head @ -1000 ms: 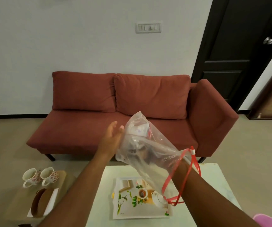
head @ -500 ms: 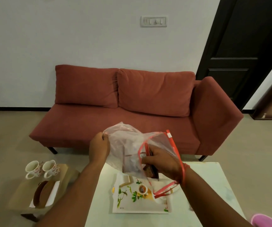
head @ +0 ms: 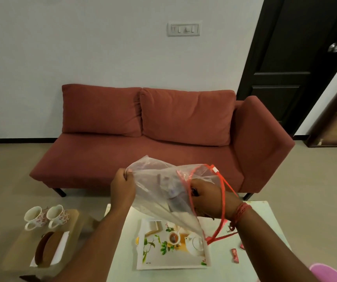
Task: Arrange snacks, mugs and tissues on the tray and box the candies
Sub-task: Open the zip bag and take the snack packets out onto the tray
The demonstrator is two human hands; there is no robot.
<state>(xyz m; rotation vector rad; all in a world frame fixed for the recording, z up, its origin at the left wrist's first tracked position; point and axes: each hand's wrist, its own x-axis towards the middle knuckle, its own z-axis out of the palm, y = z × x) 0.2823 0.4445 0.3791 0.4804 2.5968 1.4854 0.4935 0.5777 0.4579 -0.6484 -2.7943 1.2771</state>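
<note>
A clear plastic bag [head: 159, 188] with a red zip rim hangs above the white table [head: 265, 226]. My left hand [head: 122, 186] pinches the bag's closed far end. My right hand [head: 208, 195] is inside the bag's open mouth and grips a dark snack packet [head: 193, 191]. Under the bag lies a printed tray [head: 171, 259] with a tea picture. Two red candies [head: 235, 253] lie on the table to the tray's right. Two flowered mugs [head: 46, 216] stand on a low wooden stool at the left, beside a brown tissue holder [head: 46, 248].
A red sofa [head: 159, 129] stands against the wall behind the table. A dark door [head: 297, 58] is at the right. Part of a pink object [head: 328, 272] shows at the bottom right corner. The stool [head: 15, 255] stands left of the table.
My right arm, earlier deep inside the raised bag, has drawn back to its mouth holding a packet. My left hand went from touching the bag to pinching its end. The bag came lower.
</note>
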